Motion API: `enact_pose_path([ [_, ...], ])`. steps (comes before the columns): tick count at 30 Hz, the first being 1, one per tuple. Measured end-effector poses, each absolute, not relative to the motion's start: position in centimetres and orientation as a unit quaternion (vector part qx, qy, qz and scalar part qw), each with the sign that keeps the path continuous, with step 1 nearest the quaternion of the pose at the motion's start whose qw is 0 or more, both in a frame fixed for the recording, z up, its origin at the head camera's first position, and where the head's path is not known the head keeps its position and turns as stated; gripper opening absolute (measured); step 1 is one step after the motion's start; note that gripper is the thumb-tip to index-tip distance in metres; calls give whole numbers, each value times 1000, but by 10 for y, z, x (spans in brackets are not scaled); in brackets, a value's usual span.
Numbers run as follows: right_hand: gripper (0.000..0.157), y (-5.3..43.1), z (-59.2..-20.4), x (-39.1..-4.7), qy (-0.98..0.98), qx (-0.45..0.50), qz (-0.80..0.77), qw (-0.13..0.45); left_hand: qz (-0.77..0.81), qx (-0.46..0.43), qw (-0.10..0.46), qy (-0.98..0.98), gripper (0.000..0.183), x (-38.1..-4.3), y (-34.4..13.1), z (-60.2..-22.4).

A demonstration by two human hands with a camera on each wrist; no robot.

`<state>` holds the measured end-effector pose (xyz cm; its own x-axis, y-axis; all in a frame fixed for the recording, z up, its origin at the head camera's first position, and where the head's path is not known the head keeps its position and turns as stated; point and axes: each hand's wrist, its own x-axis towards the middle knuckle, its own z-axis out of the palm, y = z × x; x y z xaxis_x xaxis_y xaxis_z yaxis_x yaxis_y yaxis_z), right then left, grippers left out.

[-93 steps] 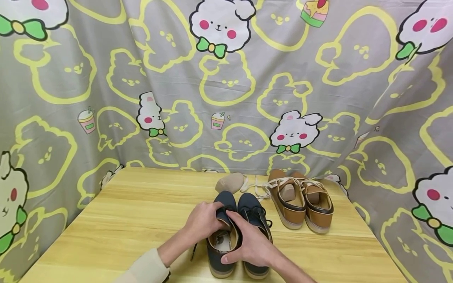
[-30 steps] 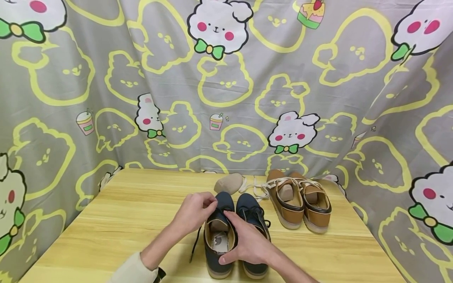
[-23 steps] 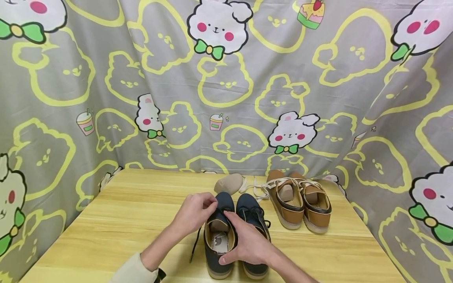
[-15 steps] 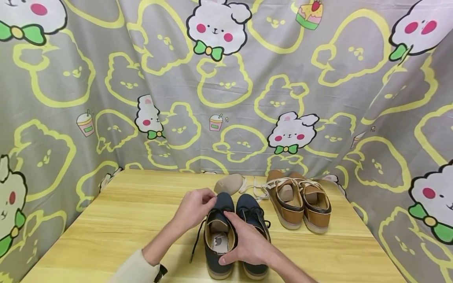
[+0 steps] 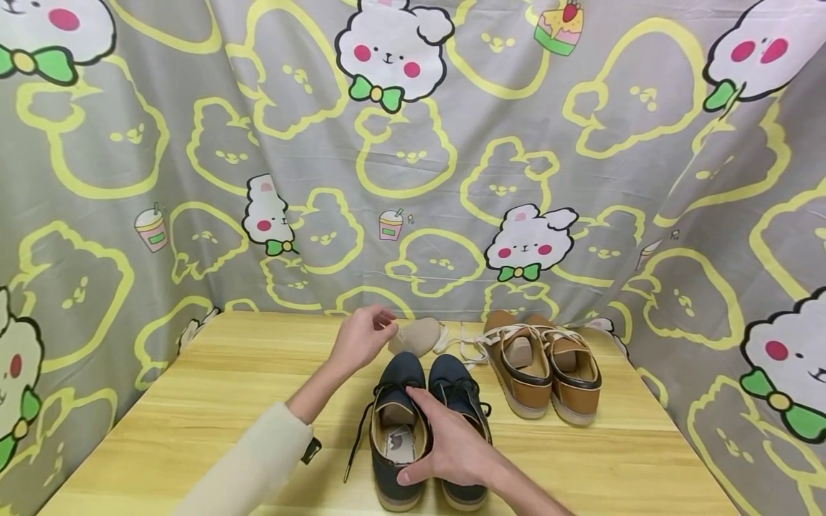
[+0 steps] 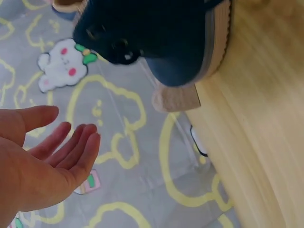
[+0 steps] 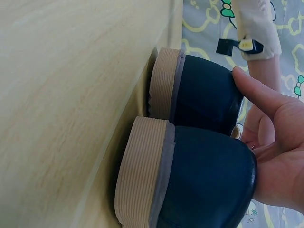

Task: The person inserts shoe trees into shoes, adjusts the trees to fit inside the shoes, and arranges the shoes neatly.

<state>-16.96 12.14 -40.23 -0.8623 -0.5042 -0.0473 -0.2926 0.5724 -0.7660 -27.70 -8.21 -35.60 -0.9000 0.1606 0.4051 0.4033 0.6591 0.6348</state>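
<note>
A pair of navy lace-up shoes stands side by side on the table, toes away from me. My right hand holds the left navy shoe, thumb at its heel collar and fingertips by the laces; the right navy shoe is partly hidden beneath that hand. In the right wrist view the thumb lies against the shoe's upper edge. My left hand hovers past the left shoe's toe, fingers loosely bent and holding nothing, beside a rounded beige piece. A black lace hangs from the left shoe's outer side.
Two brown shoes with beige pieces inside stand at the right rear. White laces trail between them and the beige piece. A patterned grey curtain rises behind the wooden table.
My left hand has left the left navy shoe's laces and moved forward, up beyond its toe to the beige piece. The right hand stays on the shoe.
</note>
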Motion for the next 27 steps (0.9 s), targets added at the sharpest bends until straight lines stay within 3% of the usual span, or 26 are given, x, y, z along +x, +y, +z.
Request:
enact_pose_path([
  [14,113,121,-404,-168,884,-234,-387,114,-349,-92,108,-926,47,-334,-80,-378],
  [27,113,123,-406,-170,883,-233,-392,115,-358,-69,35,-930,66,-352,-66,-399],
])
